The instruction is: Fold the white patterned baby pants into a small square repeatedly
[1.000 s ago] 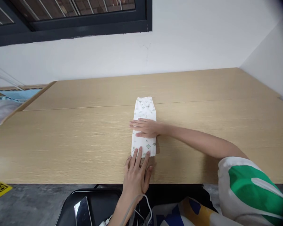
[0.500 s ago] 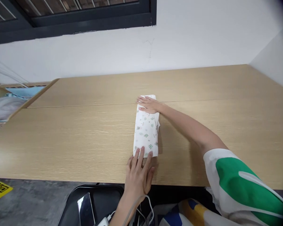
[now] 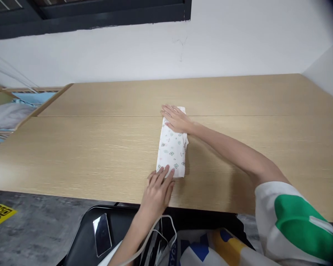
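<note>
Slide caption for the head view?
Right hand on far end, left hand on near end of rectangular white patterned cloth, pale wooden table beneath.

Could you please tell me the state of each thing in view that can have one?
White patterned cloth: folded, lying on the table.
Right hand: open, palm down on the cloth's far end.
Left hand: open, fingertips at the cloth's near end.
Phone: lying on the black seat, upward face dark with a reflection.
White cable: curved, near the left hand.
Window: partly in view; open or shut, cannot tell.
</note>
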`<state>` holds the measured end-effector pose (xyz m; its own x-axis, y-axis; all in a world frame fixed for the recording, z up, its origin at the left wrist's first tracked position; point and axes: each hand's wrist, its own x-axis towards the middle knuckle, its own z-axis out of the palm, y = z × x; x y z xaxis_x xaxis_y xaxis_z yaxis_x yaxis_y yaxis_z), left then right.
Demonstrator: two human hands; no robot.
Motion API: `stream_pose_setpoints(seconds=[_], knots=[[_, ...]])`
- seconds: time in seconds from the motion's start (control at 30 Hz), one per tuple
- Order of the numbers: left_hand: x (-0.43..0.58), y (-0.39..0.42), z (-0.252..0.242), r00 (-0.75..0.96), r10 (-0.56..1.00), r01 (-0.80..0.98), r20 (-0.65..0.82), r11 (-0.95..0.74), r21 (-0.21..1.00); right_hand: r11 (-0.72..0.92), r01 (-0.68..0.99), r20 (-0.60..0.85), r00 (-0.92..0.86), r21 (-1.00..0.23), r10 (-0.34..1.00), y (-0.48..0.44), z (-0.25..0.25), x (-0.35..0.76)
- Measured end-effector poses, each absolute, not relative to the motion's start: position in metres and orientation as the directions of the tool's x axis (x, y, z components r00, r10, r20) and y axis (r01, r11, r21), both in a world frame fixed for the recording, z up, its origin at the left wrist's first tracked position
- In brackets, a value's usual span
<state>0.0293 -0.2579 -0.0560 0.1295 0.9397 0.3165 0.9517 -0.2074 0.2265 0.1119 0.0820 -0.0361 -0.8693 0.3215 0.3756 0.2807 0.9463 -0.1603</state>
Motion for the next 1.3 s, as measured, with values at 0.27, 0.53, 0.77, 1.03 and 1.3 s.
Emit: stream_pose_setpoints(seconds=[0.27, 0.53, 0.77, 1.03, 1.3], knots=[[0.002, -0.234, -0.041, 0.186, 0.937, 0.921, 0.295, -0.271, 0.279, 0.955, 0.145, 0.253, -0.944, -0.257, 0.211, -0.067, -0.027, 0.195], [0.005, -0.219, -0.049, 0.313, 0.886, 0.946, 0.342, -0.324, -0.026, 0.978, 0.153, 0.301, -0.948, 0.141, 0.105, -0.112, -0.047, 0.212], [0.003, -0.220, -0.047, 0.341, 0.885, 0.933, 0.318, -0.361, 0.005, 0.947, 0.209, 0.301, -0.945, 0.245, 0.131, -0.125, -0.042, 0.214], [0.015, -0.252, -0.029, 0.360, 0.843, 0.823, 0.400, -0.488, 0.289, 0.975, 0.219, 0.180, -0.958, -0.045, 0.223, -0.152, -0.013, 0.256], [0.033, -0.266, -0.005, 0.296, 0.778, 0.585, 0.554, -0.606, 0.540, 0.970, 0.162, 0.262, -0.943, -0.179, 0.206, -0.184, 0.006, 0.283]])
